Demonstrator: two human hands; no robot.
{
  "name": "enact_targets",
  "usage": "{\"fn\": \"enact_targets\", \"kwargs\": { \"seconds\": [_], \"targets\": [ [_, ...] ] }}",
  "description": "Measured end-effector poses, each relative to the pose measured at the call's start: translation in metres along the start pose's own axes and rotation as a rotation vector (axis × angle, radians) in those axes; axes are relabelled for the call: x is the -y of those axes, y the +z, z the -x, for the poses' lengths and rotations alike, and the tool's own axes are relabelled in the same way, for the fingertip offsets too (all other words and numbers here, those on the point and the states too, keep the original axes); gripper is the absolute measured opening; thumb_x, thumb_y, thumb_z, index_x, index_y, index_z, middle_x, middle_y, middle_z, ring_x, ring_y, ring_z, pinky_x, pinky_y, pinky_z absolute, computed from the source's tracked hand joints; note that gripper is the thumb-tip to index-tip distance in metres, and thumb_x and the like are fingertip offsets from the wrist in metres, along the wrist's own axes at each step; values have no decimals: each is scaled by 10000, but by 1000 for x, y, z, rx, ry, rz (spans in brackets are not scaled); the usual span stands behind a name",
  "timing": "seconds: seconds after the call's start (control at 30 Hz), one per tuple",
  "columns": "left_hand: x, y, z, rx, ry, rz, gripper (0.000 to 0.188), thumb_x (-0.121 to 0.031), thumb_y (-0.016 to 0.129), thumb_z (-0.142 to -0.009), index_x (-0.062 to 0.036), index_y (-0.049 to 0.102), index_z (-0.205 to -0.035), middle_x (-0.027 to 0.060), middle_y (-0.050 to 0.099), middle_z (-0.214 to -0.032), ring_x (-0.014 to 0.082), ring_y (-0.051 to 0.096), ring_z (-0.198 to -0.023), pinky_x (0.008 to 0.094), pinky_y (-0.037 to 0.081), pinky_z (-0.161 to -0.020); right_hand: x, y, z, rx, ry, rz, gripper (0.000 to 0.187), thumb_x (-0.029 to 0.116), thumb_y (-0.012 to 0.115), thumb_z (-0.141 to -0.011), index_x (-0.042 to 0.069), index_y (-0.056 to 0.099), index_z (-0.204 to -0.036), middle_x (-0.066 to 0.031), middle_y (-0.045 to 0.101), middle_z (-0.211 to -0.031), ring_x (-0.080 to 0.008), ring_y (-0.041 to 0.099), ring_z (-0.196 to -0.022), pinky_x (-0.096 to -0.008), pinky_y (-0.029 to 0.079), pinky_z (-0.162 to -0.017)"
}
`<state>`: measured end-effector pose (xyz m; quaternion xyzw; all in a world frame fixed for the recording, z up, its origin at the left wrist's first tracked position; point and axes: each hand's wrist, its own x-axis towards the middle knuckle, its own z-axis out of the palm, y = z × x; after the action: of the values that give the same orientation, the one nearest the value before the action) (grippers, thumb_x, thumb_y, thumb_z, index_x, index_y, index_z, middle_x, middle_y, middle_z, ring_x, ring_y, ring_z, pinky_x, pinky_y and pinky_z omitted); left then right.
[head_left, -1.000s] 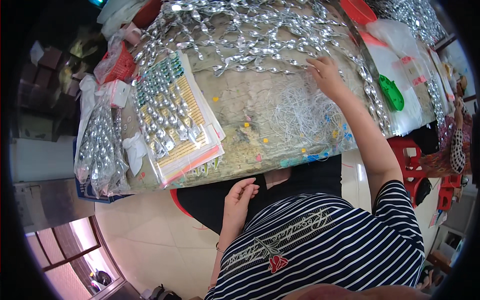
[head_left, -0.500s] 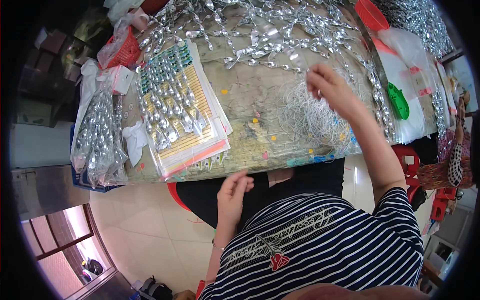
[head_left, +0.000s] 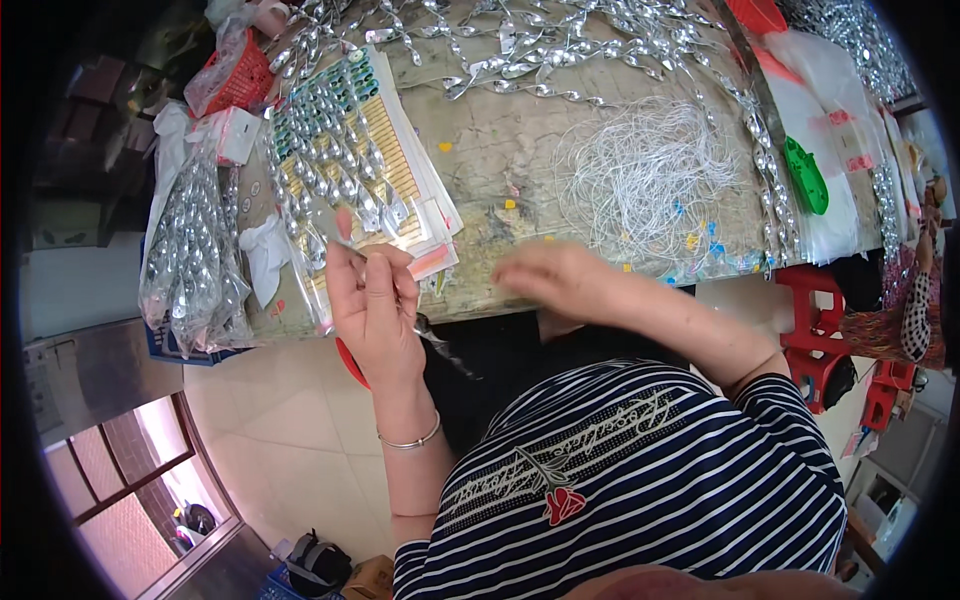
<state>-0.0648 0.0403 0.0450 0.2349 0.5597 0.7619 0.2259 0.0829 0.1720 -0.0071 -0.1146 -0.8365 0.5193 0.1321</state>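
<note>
Strip [head_left: 449, 353] in left hand [head_left: 378, 308]

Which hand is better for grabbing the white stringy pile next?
Probably the right hand: it's closer to the white string pile and appears empty, though blurred. The left hand is farther away and seems to hold a twisted silver strip.

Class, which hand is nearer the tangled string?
Right: the right hand is on the body side of the string, slightly left; the left hand is farther left.
</note>
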Motion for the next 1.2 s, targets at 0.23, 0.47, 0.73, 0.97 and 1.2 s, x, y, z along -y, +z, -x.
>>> {"fn": "enact_targets", "kwargs": {
  "seconds": [0.23, 0.47, 0.73, 0.97, 1.2],
  "targets": [
    [24, -25, 32, 266, -385, -370, 440, -116, 533, -921, -61, 434, -1346, 19, 610, -823, 19, 435, -590, 144, 333, -489, -62, -70, -24, -316, 151, 334, 174, 152, 636, -834, 17, 647, -943, -113, 586, -860, -235, 588, -808, -327, 474, -706],
    [48, -27, 78, 327, -617, -285, 461, -125, 560, -902, -53, 443, -1342, 18, 622, -832, 29, 463, -617, 152, 360, -528, -79, -62, -36, -369, 171, 564, 128, 168, 656, -778, 50, 639, -824, -129, 582, -829, -306, 560, -854, -396, 455, -752],
    [52, -31, 86, 299, -641, -264, 445, -124, 565, -900, -40, 454, -1323, 19, 629, -837, 27, 483, -626, 152, 369, -530, -47, -90, -33, -426, 307, 81, 162, 168, 660, -844, 32, 652, -933, 8, 619, -840, -74, 533, -776, -216, 424, -732],
    [44, -28, 78, 261, -598, -185, 288, -79, 608, -870, -13, 557, -1146, 36, 656, -858, 40, 525, -642, 153, 401, -546, 25, -106, -19, -475, 152, -137, 173, 177, 630, -875, 40, 663, -975, 41, 619, -844, -44, 532, -790, -188, 412, -717],
    [31, -9, 63, 243, -404, -189, 322, -22, 648, -829, 15, 573, -1140, 5, 637, -878, 23, 493, -630, 148, 395, -549, 11, -35, 3, -127, 0, -14, 73, 81, 600, -862, 16, 628, -878, -52, 596, -844, -130, 568, -777, -244, 457, -715]
  ]
}}
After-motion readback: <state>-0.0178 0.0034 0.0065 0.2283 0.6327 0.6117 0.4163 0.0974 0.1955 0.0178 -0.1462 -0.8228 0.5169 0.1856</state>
